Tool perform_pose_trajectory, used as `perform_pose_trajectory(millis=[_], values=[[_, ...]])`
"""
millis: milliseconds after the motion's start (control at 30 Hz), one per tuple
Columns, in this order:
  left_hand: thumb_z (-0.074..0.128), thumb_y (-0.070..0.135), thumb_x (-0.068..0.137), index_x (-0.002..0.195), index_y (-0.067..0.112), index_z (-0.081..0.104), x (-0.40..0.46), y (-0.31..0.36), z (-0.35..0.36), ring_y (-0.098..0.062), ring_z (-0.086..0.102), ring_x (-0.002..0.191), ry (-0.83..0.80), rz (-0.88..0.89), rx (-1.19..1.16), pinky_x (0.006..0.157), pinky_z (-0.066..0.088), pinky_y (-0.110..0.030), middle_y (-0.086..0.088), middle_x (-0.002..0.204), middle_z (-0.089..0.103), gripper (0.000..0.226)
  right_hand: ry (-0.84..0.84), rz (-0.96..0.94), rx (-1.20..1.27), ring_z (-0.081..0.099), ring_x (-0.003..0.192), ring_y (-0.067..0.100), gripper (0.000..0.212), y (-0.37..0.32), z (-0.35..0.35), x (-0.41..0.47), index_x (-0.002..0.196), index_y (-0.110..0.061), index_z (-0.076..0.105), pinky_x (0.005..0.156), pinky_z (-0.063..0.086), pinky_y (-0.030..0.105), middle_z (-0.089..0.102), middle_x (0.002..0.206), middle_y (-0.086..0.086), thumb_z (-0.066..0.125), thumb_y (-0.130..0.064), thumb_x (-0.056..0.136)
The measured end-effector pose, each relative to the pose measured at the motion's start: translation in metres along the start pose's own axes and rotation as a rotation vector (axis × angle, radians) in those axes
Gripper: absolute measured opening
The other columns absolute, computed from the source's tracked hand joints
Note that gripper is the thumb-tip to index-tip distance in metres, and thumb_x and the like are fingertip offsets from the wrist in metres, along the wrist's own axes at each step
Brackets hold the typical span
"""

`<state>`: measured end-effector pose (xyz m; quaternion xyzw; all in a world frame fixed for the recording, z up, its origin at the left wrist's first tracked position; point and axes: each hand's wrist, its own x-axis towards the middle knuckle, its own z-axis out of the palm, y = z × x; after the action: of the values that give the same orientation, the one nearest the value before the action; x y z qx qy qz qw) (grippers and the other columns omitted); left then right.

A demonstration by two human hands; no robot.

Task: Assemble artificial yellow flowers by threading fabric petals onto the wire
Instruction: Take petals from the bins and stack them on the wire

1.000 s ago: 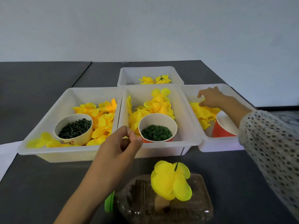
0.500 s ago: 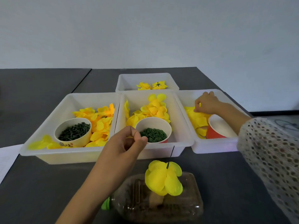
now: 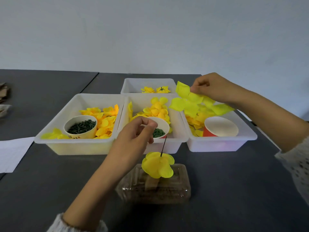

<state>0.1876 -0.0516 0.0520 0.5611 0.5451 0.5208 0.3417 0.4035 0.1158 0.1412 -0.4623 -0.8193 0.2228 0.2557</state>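
A partly built yellow flower (image 3: pixel 158 166) sits on a thin dark wire (image 3: pixel 163 146) that stands up from a clear plastic bottle (image 3: pixel 153 188) lying on the dark table. My left hand (image 3: pixel 133 139) hovers just left of the wire's tip, fingers curled and thumb against fingertip; I see nothing between them. Above the right bin (image 3: pixel 217 146), my right hand (image 3: pixel 212 87) pinches a large many-lobed yellow fabric petal (image 3: pixel 192 104) and holds it in the air. More loose petals lie in that bin.
The left bin (image 3: pixel 75 148) and the middle bin (image 3: pixel 168 148) hold yellow petals, each with a cup of green pieces (image 3: pixel 80 126) (image 3: pixel 159 131). A red cup (image 3: pixel 220 128) is in the right bin. The back bin (image 3: pixel 133 84) holds finished flowers. White paper (image 3: pixel 11 153) lies far left.
My right hand has lifted out of the right bin with a large yellow petal. My left hand has stayed near the wire, still curled.
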Motion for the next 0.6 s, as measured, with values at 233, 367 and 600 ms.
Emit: perform_pose_trajectory(millis=[233, 367, 600], values=[[0.037, 0.066, 0.083, 0.085, 0.032, 0.067, -0.008, 0.008, 0.005, 0.003, 0.049, 0.052, -0.074, 0.021, 0.032, 0.052, 0.039, -0.01, 0.016, 0.057, 0.055, 0.045, -0.303, -0.039, 0.166, 0.046, 0.062, 0.005, 0.025, -0.049, 0.035, -0.055, 0.074, -0.015, 0.063, 0.06, 0.037, 0.02, 0.052, 0.073, 0.004, 0.058, -0.026, 0.095], [0.053, 0.038, 0.097, 0.059, 0.018, 0.048, -0.005, 0.004, 0.003, -0.01, 0.03, 0.054, -0.07, 0.009, 0.066, 0.064, 0.033, -0.035, 0.011, 0.054, 0.029, 0.044, -0.314, -0.012, 0.204, 0.039, 0.074, 0.022, 0.03, -0.048, 0.055, -0.059, 0.088, 0.001, 0.066, 0.068, 0.03, 0.033, 0.046, 0.08, 0.012, 0.056, -0.026, 0.095], [0.053, 0.034, 0.099, 0.085, -0.016, 0.054, -0.004, -0.011, -0.003, -0.009, 0.032, 0.05, -0.106, -0.047, 0.141, 0.053, 0.032, -0.023, 0.002, 0.055, 0.035, 0.052, -0.265, 0.082, 0.175, 0.029, 0.041, 0.004, 0.042, -0.019, 0.08, -0.061, 0.059, -0.016, 0.053, 0.044, 0.025, 0.017, 0.033, 0.046, -0.011, 0.056, -0.041, 0.092]])
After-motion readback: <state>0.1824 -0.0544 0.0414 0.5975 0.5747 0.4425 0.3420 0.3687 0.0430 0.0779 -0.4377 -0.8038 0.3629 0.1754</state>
